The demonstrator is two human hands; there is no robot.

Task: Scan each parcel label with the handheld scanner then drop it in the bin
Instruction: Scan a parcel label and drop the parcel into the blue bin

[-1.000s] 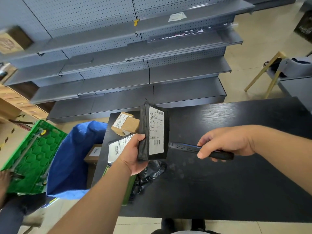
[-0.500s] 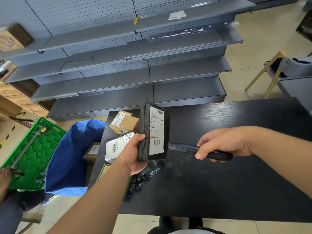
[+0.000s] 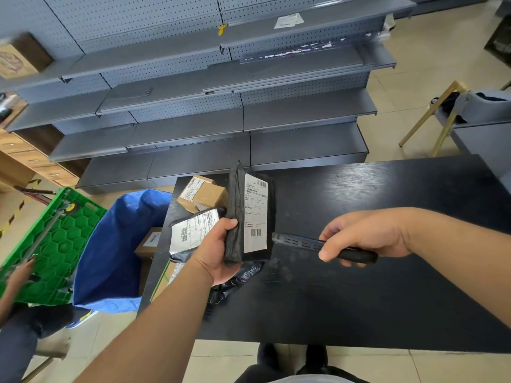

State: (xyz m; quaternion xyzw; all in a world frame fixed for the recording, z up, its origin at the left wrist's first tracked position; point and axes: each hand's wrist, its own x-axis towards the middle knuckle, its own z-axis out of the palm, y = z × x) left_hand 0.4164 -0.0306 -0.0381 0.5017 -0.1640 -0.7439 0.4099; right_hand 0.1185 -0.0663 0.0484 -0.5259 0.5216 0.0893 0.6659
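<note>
Black plastic wraps the parcel [image 3: 250, 217] that the left hand [image 3: 218, 252] holds upright above the counter [image 3: 387, 286], thumb pressed on its near edge and fingers curled behind it, with the white label [image 3: 255, 214] turned toward the right. The right hand [image 3: 365, 236] is closed around the scanner [image 3: 318, 246], whose tip sits just beside the barcode at the label's lower end, so the scan looks to be under way; whether it has registered cannot be told. Behind the parcel, at the counter's left end, lie a grey mailer [image 3: 193, 230] and a cardboard box [image 3: 203, 193], both seemingly unscanned. The blue bin [image 3: 110, 258] stands on the floor just left of the counter and already holds at least one box [image 3: 148, 243], so part of the job seems done, with this drop and those parcels left.
</note>
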